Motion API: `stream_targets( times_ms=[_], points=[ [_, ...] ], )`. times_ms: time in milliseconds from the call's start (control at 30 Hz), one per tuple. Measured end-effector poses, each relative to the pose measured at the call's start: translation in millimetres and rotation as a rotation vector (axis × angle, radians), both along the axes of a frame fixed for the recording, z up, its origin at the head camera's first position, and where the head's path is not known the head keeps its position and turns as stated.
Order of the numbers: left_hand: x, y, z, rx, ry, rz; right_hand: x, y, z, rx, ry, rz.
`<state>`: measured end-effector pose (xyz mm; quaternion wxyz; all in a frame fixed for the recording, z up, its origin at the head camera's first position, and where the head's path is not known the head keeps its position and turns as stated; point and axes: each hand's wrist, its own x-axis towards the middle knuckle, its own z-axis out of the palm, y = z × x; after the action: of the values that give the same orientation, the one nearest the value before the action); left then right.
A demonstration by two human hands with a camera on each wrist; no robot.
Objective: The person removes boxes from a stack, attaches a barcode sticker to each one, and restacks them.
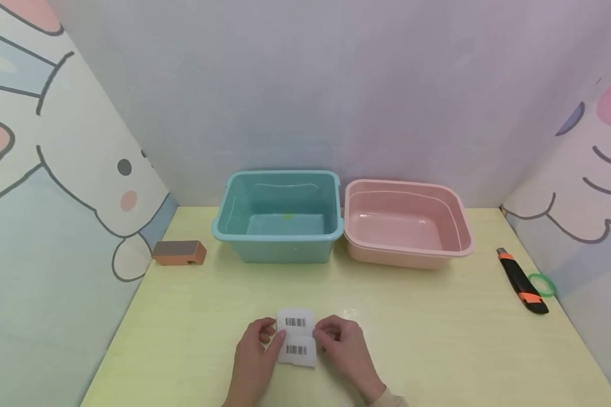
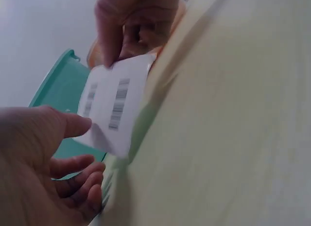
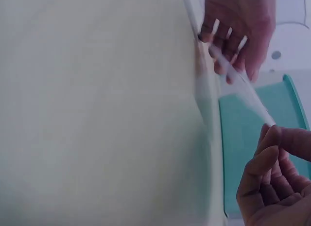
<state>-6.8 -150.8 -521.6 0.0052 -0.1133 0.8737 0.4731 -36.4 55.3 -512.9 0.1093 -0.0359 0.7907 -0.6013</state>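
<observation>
A small white sheet of barcode labels (image 1: 297, 336) is held up between my two hands, its two printed barcodes facing me. My left hand (image 1: 253, 356) holds the left edge, with the thumb over the front and the other fingers curved behind. At the opposite edge my right hand (image 1: 347, 346) pinches the sheet between thumb and forefinger. The left wrist view shows the label sheet (image 2: 106, 102) tilted above the table. Seen nearly edge-on in the right wrist view, the label sheet (image 3: 248, 92) stretches between both hands.
Behind the hands stand a teal basin (image 1: 280, 249) and, on its right, a pink basin (image 1: 402, 257). A brown-and-grey block (image 1: 179, 252) lies at the left. Near the right edge are a black-and-orange utility knife (image 1: 521, 282) and a green ring (image 1: 551, 290).
</observation>
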Motion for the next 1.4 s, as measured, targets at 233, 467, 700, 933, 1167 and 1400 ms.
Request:
stream_targets(
  times_ms=[233,467,700,933,1167,1400],
  points=[
    [-8.5,-3.2,8.3,0.228,0.019,-0.064,-6.9,12,11.7,-0.100,-0.002,-0.073],
    [-13.0,5.9,16.9,0.246,0.061,-0.065,-1.9,8,8.9,0.024,0.356,-0.182],
    [-11.2,15.5,24.9,0.212,0.089,-0.166,0.5,3,9.2,0.197,0.853,0.006],
    [-8.5,19.5,35.1,0.167,0.176,-0.271,-0.6,5,12.1,0.208,0.881,0.067],
    [-6.2,19.1,37.8,-0.001,0.358,-0.409,-2.5,11,10.0,0.169,0.872,0.124],
    [-4.5,19.9,39.6,-0.031,0.406,-0.443,-1.5,12,10.2,0.117,0.838,0.117]
  ],
)
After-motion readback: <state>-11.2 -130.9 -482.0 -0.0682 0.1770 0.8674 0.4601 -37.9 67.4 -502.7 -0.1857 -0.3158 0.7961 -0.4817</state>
